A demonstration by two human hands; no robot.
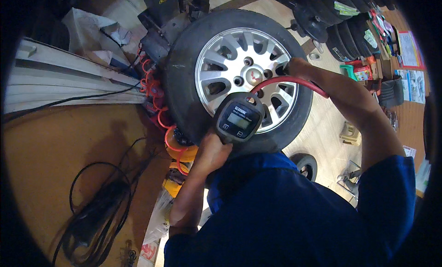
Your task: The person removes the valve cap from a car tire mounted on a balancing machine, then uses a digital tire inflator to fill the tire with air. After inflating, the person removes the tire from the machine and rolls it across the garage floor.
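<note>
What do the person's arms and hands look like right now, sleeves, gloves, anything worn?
Both hands are bare: no gloves on the left hand or the right hand. Forearms are uncovered; short dark blue sleeves of a work shirt end about the elbows. No watch or rings visible.

Down on the workshop floor (60,143), brown on the left side, a tangle of black cable (94,212) sprawls in loops. Over by the machine's foot, an orange coiled air hose (159,108) spills down beside a yellow canister (184,152). The floor turns pale tan on the right, and there a small black wheel (305,165) sits, with a little low stool (350,133) just beyond it. Far right, a row of black tyres (350,23) stands on the floor, near a green stool (348,71).
</note>
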